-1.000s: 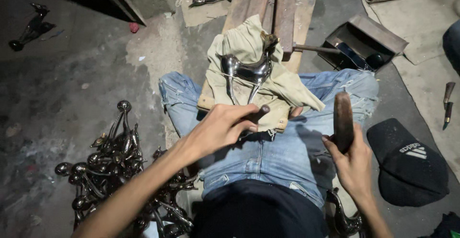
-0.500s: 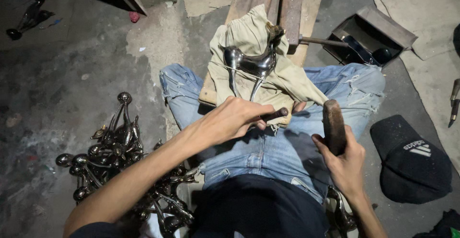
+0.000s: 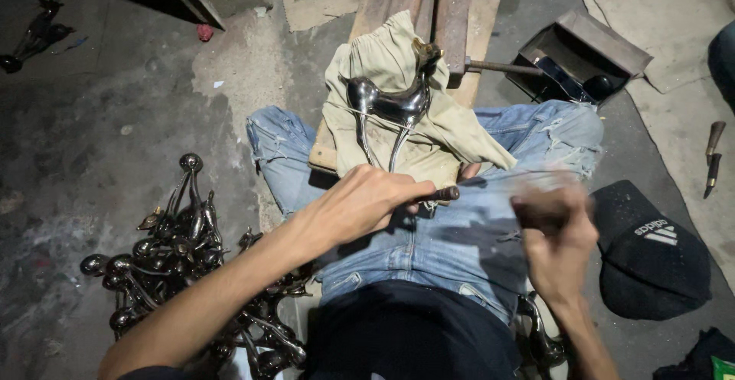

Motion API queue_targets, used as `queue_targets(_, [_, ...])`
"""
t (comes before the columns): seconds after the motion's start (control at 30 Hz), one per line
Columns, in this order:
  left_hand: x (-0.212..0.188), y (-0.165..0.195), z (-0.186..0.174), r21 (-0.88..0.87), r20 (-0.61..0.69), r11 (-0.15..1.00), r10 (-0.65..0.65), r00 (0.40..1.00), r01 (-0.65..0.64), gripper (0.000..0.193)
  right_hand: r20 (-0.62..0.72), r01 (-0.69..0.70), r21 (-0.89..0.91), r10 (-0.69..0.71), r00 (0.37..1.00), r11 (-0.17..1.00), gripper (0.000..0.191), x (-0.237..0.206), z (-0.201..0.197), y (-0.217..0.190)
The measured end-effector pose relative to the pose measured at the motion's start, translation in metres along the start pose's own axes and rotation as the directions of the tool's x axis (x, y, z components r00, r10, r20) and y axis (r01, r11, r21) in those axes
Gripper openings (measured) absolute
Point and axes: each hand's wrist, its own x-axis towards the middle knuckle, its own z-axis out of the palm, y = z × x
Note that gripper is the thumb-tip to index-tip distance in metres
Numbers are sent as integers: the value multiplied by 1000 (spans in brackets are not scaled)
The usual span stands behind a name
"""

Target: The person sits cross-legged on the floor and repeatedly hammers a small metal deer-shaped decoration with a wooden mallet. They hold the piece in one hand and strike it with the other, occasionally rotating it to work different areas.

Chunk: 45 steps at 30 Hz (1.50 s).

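Observation:
A shiny metal deer figurine [image 3: 394, 104] lies on a beige cloth [image 3: 452, 131] spread over a wooden plank [image 3: 325, 154] across my lap in blue jeans. My left hand [image 3: 364, 208] grips a thin dark rod [image 3: 444, 193] whose tip points right, just below the cloth's near edge. My right hand [image 3: 555, 231] is blurred with motion and closed round a dark tool [image 3: 536, 215] over my right thigh, a short way right of the rod's tip. What kind of tool it is cannot be made out.
A heap of several dark metal figurines [image 3: 176, 250] lies on the floor at my left. A black cap [image 3: 651, 250] sits at my right, a metal tray [image 3: 574, 55] with tools beyond it. Wooden planks [image 3: 440, 5] stretch away ahead.
My right hand has swung the dark tool from upright beside my thigh down and leftward toward the rod, now blurred. My left hand stays in place holding the rod.

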Motion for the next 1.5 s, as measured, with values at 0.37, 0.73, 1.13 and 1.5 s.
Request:
queue_targets(0.37, [-8, 1, 6, 123, -18, 990, 72, 997, -69, 55, -96, -107, 55, 112, 989, 993, 41, -1, -6, 23])
queue_targets(0.73, [-12, 5, 3, 105, -45, 993, 53, 998, -48, 53, 41, 22, -294, -10, 999, 956, 49, -9, 2, 22])
queue_targets(1.13, [-37, 4, -4, -83, -277, 991, 81, 958, -108, 43, 210, 186, -412, -106, 972, 892, 76, 1, 14, -15])
queue_targets(1.5, [-87, -29, 30, -608, -649, 794, -483, 588, -19, 17, 165, 211, -236, -175, 971, 949, 47, 139, 62, -62])
